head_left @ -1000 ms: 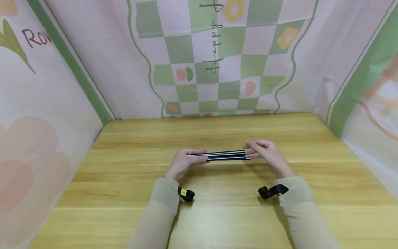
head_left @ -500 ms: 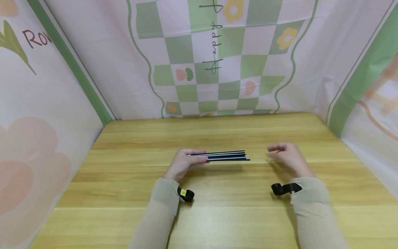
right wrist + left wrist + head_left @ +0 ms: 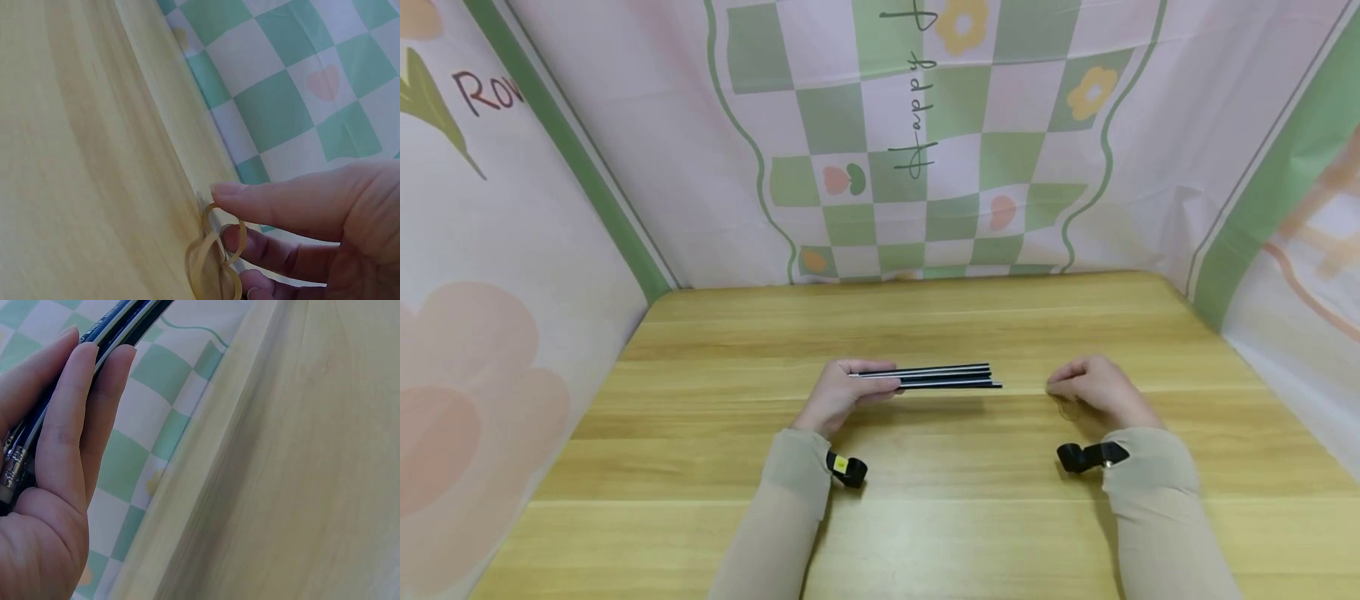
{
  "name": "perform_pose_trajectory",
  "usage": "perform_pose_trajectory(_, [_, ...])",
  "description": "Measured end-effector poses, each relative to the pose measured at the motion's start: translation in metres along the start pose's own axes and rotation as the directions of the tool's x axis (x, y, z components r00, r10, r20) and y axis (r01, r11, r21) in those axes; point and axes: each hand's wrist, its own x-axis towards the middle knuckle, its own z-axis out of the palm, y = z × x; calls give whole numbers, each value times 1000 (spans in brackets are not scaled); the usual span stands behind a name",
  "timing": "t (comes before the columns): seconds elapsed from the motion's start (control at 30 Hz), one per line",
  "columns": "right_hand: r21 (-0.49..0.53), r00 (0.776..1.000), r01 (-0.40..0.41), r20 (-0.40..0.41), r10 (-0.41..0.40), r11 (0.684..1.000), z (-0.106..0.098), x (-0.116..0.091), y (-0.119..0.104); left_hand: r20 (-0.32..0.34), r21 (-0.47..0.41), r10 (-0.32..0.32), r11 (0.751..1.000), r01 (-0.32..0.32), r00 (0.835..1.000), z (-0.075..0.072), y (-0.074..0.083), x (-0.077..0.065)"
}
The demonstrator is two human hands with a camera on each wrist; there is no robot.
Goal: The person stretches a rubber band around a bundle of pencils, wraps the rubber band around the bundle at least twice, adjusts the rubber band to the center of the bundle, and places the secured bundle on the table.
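Note:
In the head view, my left hand (image 3: 838,393) grips a bundle of several dark pencils (image 3: 947,377) with pale stripes, held level above the table with their free ends toward the right. Its wrist view shows metal ferrules (image 3: 14,469) and eraser ends near the palm, and fingers (image 3: 65,425) laid along the pencils. To the right, apart from the bundle, my right hand (image 3: 1097,390) pinches a thin tan rubber band (image 3: 239,240) between thumb and fingers. The band hangs in twisted loops below the fingertips, close to the tabletop.
A wooden table (image 3: 925,517) lies under both hands. Printed cloth walls (image 3: 910,133) with green checks enclose its back and sides. Each wrist wears a black camera mount (image 3: 850,471) over a beige sleeve (image 3: 782,517).
My right hand has left the pencil ends, moved right and lowered slightly; its fingers have closed on the rubber band. My left hand and the pencils have hardly moved.

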Motion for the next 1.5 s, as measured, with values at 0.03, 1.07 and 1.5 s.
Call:
perform_pose_trajectory(0.03, [10,1000,-4,5,4,1000,0,0,0,0,1,0,1000,0,1000,0,0,0])
perform_pose_trajectory(1.07, [761,983,177,-104,-152,625,38,18,-41,2,1,-8,1000,8,1000,-1,3,-2])
perform_pose_trajectory(1.5, [892,950,222,-107,-293,394,40,18,-41,-46,-77,4,997,-8,999,-4,6,-3])
